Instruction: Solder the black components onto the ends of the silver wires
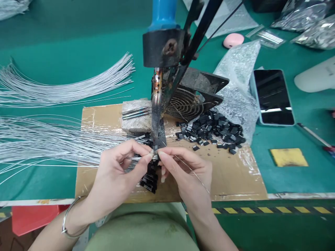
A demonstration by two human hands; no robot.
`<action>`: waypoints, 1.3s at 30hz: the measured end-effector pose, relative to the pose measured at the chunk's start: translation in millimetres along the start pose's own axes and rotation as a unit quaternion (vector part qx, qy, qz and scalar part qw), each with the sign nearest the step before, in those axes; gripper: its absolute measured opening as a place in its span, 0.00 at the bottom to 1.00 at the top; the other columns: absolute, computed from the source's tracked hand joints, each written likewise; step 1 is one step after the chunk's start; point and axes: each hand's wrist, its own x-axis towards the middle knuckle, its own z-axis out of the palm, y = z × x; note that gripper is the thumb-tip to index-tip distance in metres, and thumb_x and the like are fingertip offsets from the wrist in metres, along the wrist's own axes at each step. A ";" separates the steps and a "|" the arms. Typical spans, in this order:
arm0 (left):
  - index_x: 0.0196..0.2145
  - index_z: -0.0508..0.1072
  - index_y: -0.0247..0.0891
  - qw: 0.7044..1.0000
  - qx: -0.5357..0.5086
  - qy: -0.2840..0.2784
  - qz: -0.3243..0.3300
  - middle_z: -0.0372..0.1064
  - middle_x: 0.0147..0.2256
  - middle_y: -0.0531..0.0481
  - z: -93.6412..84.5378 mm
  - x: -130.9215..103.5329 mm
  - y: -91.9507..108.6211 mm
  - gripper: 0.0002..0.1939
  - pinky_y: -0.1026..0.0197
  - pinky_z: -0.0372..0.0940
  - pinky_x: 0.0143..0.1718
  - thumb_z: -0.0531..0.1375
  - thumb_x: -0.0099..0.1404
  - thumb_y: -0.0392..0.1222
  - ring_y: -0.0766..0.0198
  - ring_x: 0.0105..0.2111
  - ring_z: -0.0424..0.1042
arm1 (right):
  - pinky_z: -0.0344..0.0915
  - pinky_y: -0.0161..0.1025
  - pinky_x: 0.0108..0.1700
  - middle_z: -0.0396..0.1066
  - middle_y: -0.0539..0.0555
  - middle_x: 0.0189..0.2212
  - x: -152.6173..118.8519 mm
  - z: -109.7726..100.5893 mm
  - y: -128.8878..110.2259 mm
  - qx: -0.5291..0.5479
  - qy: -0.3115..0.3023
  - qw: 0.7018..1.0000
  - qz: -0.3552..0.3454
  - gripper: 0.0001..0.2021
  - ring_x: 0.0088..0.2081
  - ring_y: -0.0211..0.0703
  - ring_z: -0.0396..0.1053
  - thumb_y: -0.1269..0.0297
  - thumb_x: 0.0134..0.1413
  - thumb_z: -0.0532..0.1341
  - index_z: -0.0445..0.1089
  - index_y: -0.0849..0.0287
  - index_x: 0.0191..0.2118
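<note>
Working view, hands at the iron. I hold the left hand [112, 179] in a closed pinch, thumb against index finger; the fingertips cover whatever lies between them, so I cannot tell what it is. I keep the right hand [192, 172] pinched on a thin wire [193, 171], which runs from the fingertips back across the hand. The fingertips of the two hands lie just beside each other, below the tip of an upright soldering iron [156, 101] with a blue upper part and a black clamp.

Beneath the hands lies a cardboard sheet [230, 177] on a green table [314, 136]. Lower silvery wires [57, 139] extend from the left toward the left hand; black-ended pieces [149, 181] lie between the hands. A separate upper wire bundle [78, 89] curves across the table. Behind the iron I see a dirty fan [188, 104], with a pile of small black parts [214, 129] in front and to its right. A wrapped block [136, 123] bears metal rods [136, 112]. Farther right are bubble wrap [237, 80], a phone [273, 97] and a yellow pad [289, 157].
</note>
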 end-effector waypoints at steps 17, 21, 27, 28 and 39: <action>0.29 0.77 0.36 0.999 0.003 0.031 -0.040 0.80 0.35 0.49 5.7 8.9 2.7 0.05 0.66 0.64 0.30 0.66 0.64 0.36 0.65 0.32 0.75 | 0.63 0.36 0.31 0.72 0.45 0.27 -10.9 -5.6 4.1 -0.206 0.013 0.958 -0.199 0.16 0.27 0.37 0.65 0.66 0.74 0.51 0.68 0.50 0.60; 0.29 0.77 0.36 0.999 -0.005 0.039 -0.032 0.80 0.35 0.49 6.3 10.4 3.0 0.05 0.66 0.66 0.34 0.67 0.64 0.36 0.67 0.32 0.74 | 0.59 0.36 0.29 0.63 0.44 0.26 -10.1 -8.3 1.5 -0.283 0.002 0.934 -0.218 0.08 0.26 0.35 0.61 0.72 0.70 0.54 0.66 0.54 0.38; 0.30 0.77 0.36 0.999 -0.008 0.046 -0.018 0.80 0.35 0.50 6.0 12.6 1.9 0.05 0.66 0.66 0.36 0.67 0.64 0.35 0.67 0.33 0.75 | 0.69 0.37 0.40 0.70 0.49 0.34 -7.1 -12.7 -0.6 -0.282 -0.014 0.925 -0.253 0.11 0.36 0.37 0.71 0.76 0.66 0.59 0.64 0.56 0.32; 0.30 0.77 0.36 0.999 -0.003 0.046 -0.017 0.80 0.35 0.50 5.9 13.0 2.1 0.05 0.66 0.65 0.34 0.67 0.64 0.35 0.67 0.32 0.74 | 0.72 0.38 0.45 0.74 0.51 0.38 -7.3 -12.1 -0.7 -0.267 -0.011 0.930 -0.252 0.10 0.41 0.39 0.74 0.76 0.65 0.61 0.66 0.56 0.33; 0.28 0.77 0.37 0.997 0.006 0.068 -0.023 0.79 0.32 0.52 5.8 19.4 12.4 0.05 0.66 0.59 0.25 0.67 0.62 0.34 0.70 0.25 0.68 | 0.79 0.42 0.58 0.83 0.53 0.50 -8.5 2.5 -10.6 -0.138 0.017 0.975 -0.173 0.10 0.51 0.45 0.83 0.76 0.63 0.65 0.71 0.55 0.32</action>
